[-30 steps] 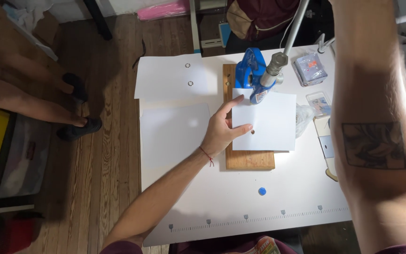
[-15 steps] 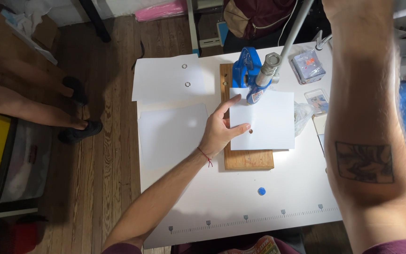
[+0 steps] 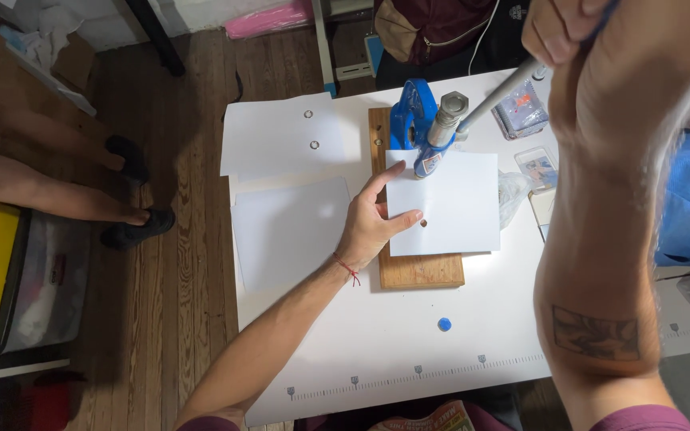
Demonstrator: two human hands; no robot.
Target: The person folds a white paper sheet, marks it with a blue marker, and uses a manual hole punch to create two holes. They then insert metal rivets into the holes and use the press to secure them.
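My left hand [image 3: 370, 222] rests on the left edge of a white paper sheet [image 3: 450, 201] and pins it to a wooden board [image 3: 417, 270]. A small hole with a ring [image 3: 423, 223] shows in the sheet near my fingertips. At the board's far end stands a blue hand press [image 3: 417, 120], its head over the sheet's top edge. My right hand [image 3: 576, 32] is closed around the press's long metal lever [image 3: 498, 92], my forearm filling the right of the view.
Two more white sheets [image 3: 281, 140] lie to the left on the white table [image 3: 409, 351], one with two ringed holes. Small clear boxes of parts [image 3: 521, 112] sit behind the press. A blue dot [image 3: 444, 324] marks the table. Another person's legs and feet [image 3: 121, 215] stand left on the wooden floor.
My right arm has lifted toward the camera with the lever in hand. The left hand and sheet stay put on the board.
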